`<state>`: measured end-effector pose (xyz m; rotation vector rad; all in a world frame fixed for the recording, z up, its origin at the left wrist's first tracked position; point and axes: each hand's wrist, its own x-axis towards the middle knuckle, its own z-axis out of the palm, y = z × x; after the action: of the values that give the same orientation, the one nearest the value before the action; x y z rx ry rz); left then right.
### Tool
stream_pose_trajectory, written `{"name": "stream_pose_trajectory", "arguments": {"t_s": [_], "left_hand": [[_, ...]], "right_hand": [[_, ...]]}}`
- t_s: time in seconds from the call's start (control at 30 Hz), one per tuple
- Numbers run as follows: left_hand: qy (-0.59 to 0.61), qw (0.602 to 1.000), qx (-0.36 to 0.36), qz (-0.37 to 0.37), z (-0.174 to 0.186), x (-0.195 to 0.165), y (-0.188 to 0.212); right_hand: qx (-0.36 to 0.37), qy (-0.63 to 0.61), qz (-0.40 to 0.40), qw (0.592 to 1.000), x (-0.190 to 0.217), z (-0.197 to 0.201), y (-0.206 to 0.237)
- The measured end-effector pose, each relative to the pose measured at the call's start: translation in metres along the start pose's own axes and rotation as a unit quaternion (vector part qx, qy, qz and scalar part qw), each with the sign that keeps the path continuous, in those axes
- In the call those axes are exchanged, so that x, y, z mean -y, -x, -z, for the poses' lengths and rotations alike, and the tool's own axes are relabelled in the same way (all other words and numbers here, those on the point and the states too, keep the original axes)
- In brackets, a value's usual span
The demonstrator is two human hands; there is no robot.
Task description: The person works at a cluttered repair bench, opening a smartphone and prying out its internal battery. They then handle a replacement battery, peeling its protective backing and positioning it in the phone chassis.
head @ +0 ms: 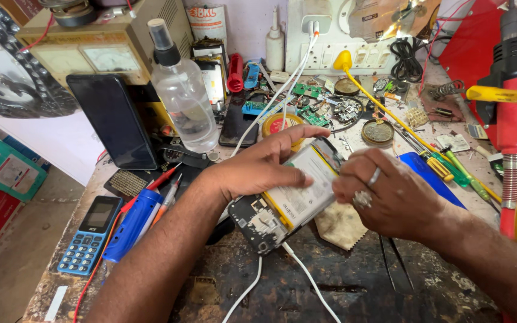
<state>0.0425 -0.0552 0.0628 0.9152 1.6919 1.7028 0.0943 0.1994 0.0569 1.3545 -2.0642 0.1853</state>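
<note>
An opened smartphone (262,222) lies back-up in the middle of a worn workbench (360,287), its circuit board and large white battery (304,192) exposed. My left hand (258,167) rests on the phone's upper left side, fingers stretched over the battery's top edge. My right hand (390,194), wearing rings, presses on the battery's right end with curled fingers. A white cable (306,278) is plugged into the phone's lower end and runs off toward me.
A clear spray bottle (181,90), a dark phone (112,119) leaning upright, a blue keypad phone (88,234), a blue multimeter with red probes (133,222), screwdrivers (450,170), loose circuit boards (315,107), a red hot-air tool (514,113) and a socket strip (354,54) crowd the bench.
</note>
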Motion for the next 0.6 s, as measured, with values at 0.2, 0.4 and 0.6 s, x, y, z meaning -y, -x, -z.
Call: {"name": "stream_pose_trajectory", "arguments": {"t_s": [0.2, 0.4, 0.6], "left_hand": [[0.032, 0.988, -0.14, -0.058, 0.009, 0.008, -0.004], [0.105, 0.971, -0.184, -0.115, -0.017, 0.022, -0.019], [0.181, 0.957, -0.227, -0.012, -0.032, 0.014, -0.021]], "right_hand": [[-0.12, -0.026, -0.172, 0.978, 0.001, 0.007, 0.004], [-0.082, -0.286, -0.474, 0.829, 0.002, -0.008, -0.003], [-0.054, -0.512, -0.543, 0.663, -0.012, -0.01, -0.002]]}}
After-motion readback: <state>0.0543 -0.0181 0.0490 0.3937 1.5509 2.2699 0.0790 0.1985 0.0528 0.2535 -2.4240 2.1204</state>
